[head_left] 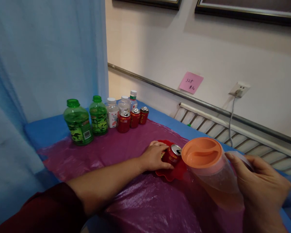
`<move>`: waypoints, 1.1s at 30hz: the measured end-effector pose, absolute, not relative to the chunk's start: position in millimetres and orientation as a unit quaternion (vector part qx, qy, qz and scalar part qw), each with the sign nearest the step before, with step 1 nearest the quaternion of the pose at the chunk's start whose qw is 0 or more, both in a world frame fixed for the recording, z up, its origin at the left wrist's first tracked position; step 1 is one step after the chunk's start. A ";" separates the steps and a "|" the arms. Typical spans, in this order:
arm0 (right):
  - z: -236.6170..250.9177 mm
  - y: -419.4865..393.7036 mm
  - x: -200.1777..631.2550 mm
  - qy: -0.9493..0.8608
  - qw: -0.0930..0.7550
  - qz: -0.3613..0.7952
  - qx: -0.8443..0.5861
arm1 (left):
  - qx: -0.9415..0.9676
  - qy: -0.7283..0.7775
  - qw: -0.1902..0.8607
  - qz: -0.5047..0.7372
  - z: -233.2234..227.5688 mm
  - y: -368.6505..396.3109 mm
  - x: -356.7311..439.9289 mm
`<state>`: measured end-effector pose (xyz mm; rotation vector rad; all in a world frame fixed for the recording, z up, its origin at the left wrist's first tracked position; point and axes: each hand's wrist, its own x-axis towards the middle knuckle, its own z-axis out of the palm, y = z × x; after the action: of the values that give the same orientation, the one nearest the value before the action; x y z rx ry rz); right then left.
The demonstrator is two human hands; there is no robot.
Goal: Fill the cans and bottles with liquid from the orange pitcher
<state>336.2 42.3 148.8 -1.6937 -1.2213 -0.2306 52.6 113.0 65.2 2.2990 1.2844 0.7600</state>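
Four red cans: three at eleven o'clock, one at centre; two green bottles; three white-capped bottles; one pitcher at four o'clock; one red tray; one pink note at one o'clock.

My left arm reaches forward across my body, forearm bare, dark red sleeve bunched near the elbow. My left hand lies low, palm down, fingers curled and closed in a grip. My right hand sits closer to me, raised, knuckles outward, fingers wrapped shut, thumb on top.
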 end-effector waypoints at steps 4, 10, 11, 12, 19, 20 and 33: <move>148.4 41.9 336.4 -0.498 0.502 -0.086 -0.701 | 0.821 0.461 0.194 0.277 64.1 112.7 52.2; 149.7 41.2 334.1 -0.505 0.502 -0.098 -0.695 | 0.821 0.459 0.195 0.278 64.9 112.7 52.3; 149.7 41.2 334.0 -0.504 0.502 -0.095 -0.696 | 0.821 0.459 0.195 0.277 65.2 112.7 52.3; 149.6 41.2 334.1 -0.503 0.503 -0.092 -0.697 | 0.822 0.459 0.195 0.276 65.5 112.6 52.4; 148.5 41.8 336.4 -0.499 0.501 -0.100 -0.700 | 0.821 0.458 0.194 0.280 64.5 112.6 52.2; 148.2 41.8 336.7 -0.500 0.500 -0.105 -0.699 | 0.821 0.458 0.195 0.281 64.3 112.6 52.2; 147.0 41.3 338.1 -0.503 0.497 -0.120 -0.697 | 0.818 0.458 0.199 0.283 62.5 113.6 51.8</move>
<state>338.1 41.3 147.0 -1.6883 -1.2181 -0.2895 51.8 113.6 62.5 2.2890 1.2819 0.7924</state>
